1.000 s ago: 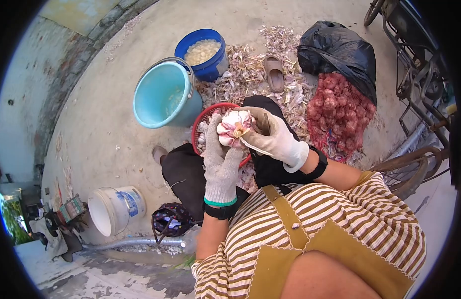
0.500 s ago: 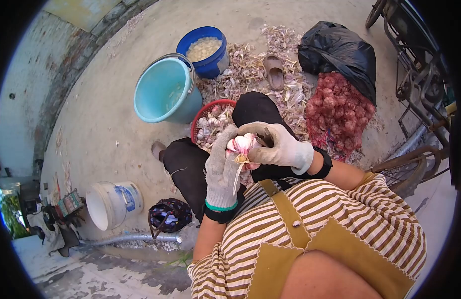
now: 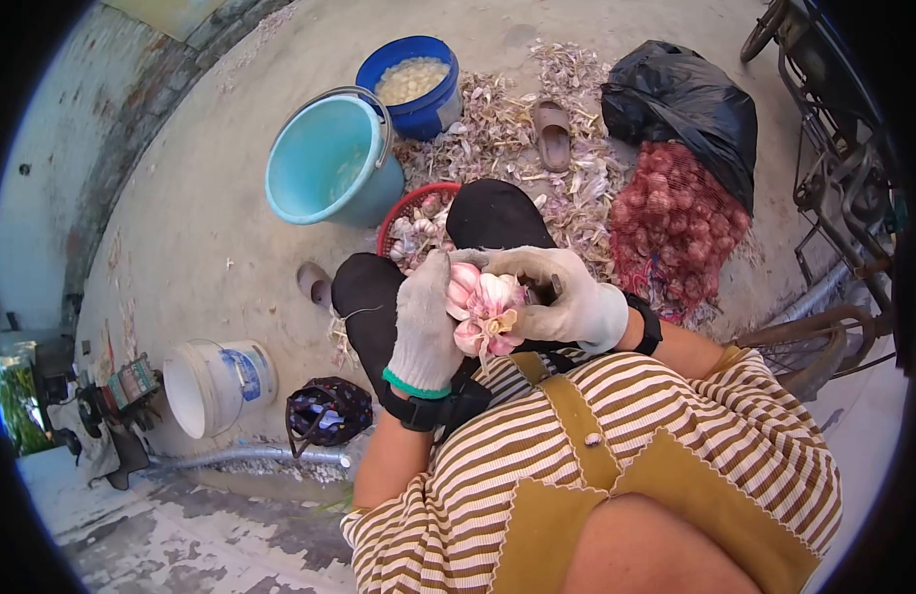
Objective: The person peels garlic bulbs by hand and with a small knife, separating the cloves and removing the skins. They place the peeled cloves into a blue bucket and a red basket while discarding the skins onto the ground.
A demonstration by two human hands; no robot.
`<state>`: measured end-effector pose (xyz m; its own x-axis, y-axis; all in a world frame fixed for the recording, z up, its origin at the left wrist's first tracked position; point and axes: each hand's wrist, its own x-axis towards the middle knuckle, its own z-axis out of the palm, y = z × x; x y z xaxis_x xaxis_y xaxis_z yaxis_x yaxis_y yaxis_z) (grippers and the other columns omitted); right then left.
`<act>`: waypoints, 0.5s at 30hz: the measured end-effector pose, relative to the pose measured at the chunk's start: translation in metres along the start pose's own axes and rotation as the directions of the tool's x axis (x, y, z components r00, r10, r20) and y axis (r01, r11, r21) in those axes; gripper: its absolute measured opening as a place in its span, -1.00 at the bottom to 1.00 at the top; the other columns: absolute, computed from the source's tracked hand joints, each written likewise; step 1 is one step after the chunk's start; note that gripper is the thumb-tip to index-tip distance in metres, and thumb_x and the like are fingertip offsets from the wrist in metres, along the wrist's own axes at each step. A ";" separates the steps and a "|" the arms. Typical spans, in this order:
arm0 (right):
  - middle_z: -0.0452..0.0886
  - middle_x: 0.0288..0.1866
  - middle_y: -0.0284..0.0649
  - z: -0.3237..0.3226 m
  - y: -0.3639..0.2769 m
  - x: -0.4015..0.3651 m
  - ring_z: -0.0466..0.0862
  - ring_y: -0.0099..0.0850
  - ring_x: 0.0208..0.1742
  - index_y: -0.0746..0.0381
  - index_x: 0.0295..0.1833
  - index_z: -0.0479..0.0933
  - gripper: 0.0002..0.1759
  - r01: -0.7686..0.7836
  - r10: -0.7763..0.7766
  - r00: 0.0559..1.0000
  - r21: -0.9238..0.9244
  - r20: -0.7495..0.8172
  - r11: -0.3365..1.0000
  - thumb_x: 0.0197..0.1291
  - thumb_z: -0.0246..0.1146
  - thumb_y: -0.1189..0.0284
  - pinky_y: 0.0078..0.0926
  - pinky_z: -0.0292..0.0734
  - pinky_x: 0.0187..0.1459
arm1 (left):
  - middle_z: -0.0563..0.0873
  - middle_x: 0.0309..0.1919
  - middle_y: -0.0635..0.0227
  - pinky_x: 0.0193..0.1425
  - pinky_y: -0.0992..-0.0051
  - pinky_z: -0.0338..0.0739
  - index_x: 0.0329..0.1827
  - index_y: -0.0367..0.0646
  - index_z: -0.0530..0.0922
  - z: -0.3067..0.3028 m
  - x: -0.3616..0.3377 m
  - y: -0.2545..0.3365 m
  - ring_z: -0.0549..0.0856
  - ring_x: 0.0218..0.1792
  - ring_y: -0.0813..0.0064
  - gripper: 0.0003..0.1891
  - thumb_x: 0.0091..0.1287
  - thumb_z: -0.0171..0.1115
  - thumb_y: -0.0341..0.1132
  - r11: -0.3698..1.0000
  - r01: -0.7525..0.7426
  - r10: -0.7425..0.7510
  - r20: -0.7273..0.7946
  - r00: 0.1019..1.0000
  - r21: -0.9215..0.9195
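My left hand (image 3: 424,322), in a pale work glove with a green cuff, is closed around a garlic bulb (image 3: 485,302). The bulb is pink and white, its cloves spread apart and its dry root end facing me. My gloved right hand (image 3: 567,297) presses against the bulb's other side, a small dark tool (image 3: 551,293) pinched between thumb and fingers; most of the tool is hidden. Just beyond my hands, a red basket (image 3: 386,230) of garlic bulbs and cloves stands by my knees, partly covered by them.
Past the basket stand a light-blue bucket (image 3: 319,163) and a dark-blue bucket (image 3: 423,117) of peeled cloves. Garlic skins (image 3: 497,124) litter the floor around a brown slipper (image 3: 553,134). A red net sack (image 3: 675,223) of garlic lies right, a white bucket (image 3: 195,391) left.
The garlic bulb now shows more fully, its cloves spread wider and its root end turned toward me. My left hand has shifted slightly left and up, and the view has tilted a little.
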<state>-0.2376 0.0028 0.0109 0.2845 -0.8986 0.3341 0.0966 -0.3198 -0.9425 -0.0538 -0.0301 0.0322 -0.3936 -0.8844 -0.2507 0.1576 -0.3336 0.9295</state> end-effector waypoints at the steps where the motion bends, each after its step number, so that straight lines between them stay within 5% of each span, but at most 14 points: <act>1: 0.59 0.22 -0.08 -0.001 -0.001 -0.001 0.55 -0.58 0.03 0.42 0.12 0.49 -0.56 -0.126 0.122 0.992 0.138 0.040 0.982 0.17 0.41 0.49 -0.57 0.50 0.02 | 0.71 -0.15 0.14 -0.03 0.42 0.64 0.02 -0.39 0.57 -0.001 -0.001 0.000 0.72 -0.16 0.39 -0.59 0.55 -0.13 -0.19 0.986 0.057 -0.053 0.027 0.998 -0.154; 2: 0.59 0.22 -0.08 -0.004 0.000 0.001 0.55 -0.58 0.03 0.42 0.12 0.49 -0.56 -0.124 0.120 0.992 0.138 0.041 0.983 0.17 0.41 0.49 -0.57 0.50 0.02 | 0.70 -0.14 0.11 -0.04 0.39 0.66 0.03 -0.39 0.56 -0.001 0.000 0.000 0.73 -0.17 0.34 -0.59 0.55 -0.12 -0.17 0.946 0.110 -0.096 0.061 0.994 -0.304; 5: 0.65 -0.01 -0.19 -0.006 0.007 -0.002 0.60 -0.62 -0.08 0.40 0.16 0.47 -0.58 -0.328 0.335 0.942 0.311 0.033 0.892 0.23 0.36 0.51 -0.63 0.56 -0.07 | 0.69 -0.09 0.10 -0.01 0.39 0.67 0.11 -0.39 0.52 -0.003 0.005 -0.003 0.73 -0.12 0.33 -0.57 0.56 -0.10 -0.14 0.939 0.110 -0.082 0.099 0.992 -0.325; 12: 0.65 -0.14 -0.30 -0.005 0.014 -0.005 0.60 -0.68 -0.30 0.35 0.19 0.46 -0.59 -0.299 0.335 0.942 0.417 -0.015 0.858 0.28 0.33 0.44 -0.70 0.53 -0.28 | 0.64 -0.11 0.29 0.04 0.45 0.64 0.18 -0.36 0.48 0.003 0.001 -0.011 0.69 -0.11 0.48 -0.65 0.54 -0.05 -0.26 0.936 0.026 -0.015 0.033 0.999 -0.350; 14: 0.65 -0.23 -0.35 -0.009 0.012 -0.006 0.55 -0.70 -0.40 0.32 0.19 0.47 -0.53 -0.403 0.417 0.908 0.344 0.035 0.848 0.28 0.36 0.32 -0.74 0.41 -0.44 | 0.65 -0.06 0.25 0.09 0.45 0.59 0.16 -0.37 0.49 0.000 -0.001 -0.017 0.68 -0.07 0.47 -0.65 0.53 -0.06 -0.27 0.941 -0.013 0.024 0.028 0.999 -0.339; 15: 0.64 -0.26 -0.37 -0.006 0.007 -0.008 0.52 -0.71 -0.45 0.31 0.19 0.47 -0.49 -0.429 0.450 0.891 0.445 0.063 0.786 0.25 0.37 0.24 -0.75 0.34 -0.49 | 0.66 -0.02 0.19 0.13 0.45 0.55 0.12 -0.39 0.52 0.003 -0.002 -0.011 0.67 -0.03 0.44 -0.64 0.52 -0.08 -0.27 0.983 -0.100 0.105 0.026 0.994 -0.155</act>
<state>-0.2450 0.0054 0.0017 0.3566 -0.9256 -0.1270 0.3789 0.2676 -0.8859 -0.0571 -0.0234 0.0232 -0.3985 -0.9058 -0.1442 0.3348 -0.2901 0.8965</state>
